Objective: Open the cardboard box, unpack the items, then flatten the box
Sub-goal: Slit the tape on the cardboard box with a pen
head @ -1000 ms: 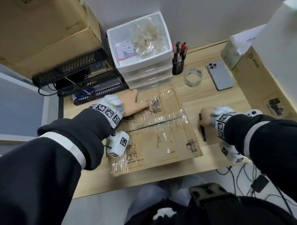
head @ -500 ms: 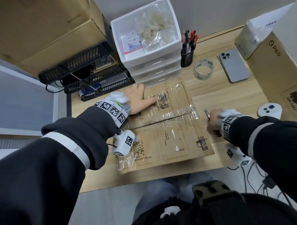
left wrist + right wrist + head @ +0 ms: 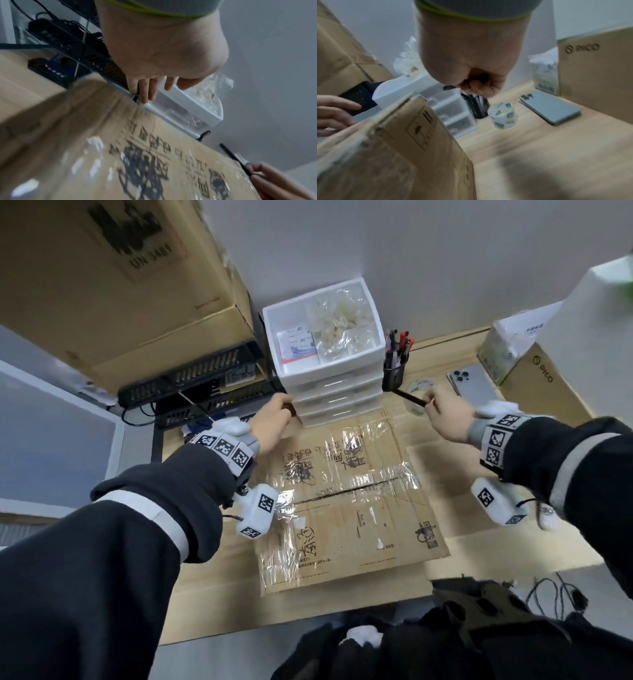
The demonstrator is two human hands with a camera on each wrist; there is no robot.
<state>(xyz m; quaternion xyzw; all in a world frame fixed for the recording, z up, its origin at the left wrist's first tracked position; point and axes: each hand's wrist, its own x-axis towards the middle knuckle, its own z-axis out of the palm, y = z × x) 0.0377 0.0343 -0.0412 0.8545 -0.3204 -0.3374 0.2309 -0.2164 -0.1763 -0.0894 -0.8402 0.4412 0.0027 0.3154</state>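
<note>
A brown cardboard box [image 3: 346,501] sealed with clear tape stands shut on the wooden desk, a dark seam running across its top. My left hand [image 3: 274,419] is at the box's far left corner. Its fingers [image 3: 149,88] reach straight down past the far edge, against the white drawer unit. My right hand [image 3: 442,419] hovers above the far right corner. It grips a slim black tool [image 3: 409,398] in a fist, tip pointing left. The right wrist view shows the box [image 3: 393,148] side and the left hand [image 3: 334,113] relaxed behind it.
A white drawer unit [image 3: 329,364] stands right behind the box, with a black pen cup [image 3: 394,374], a tape roll [image 3: 503,116] and a phone [image 3: 474,386] to its right. A brown PICO box [image 3: 541,392] is at the right and a black rack [image 3: 191,381] at the left.
My left hand slid off the box top to its far left corner. My right hand lifted the black tool from the desk beside the box and carried it up to the far right corner.
</note>
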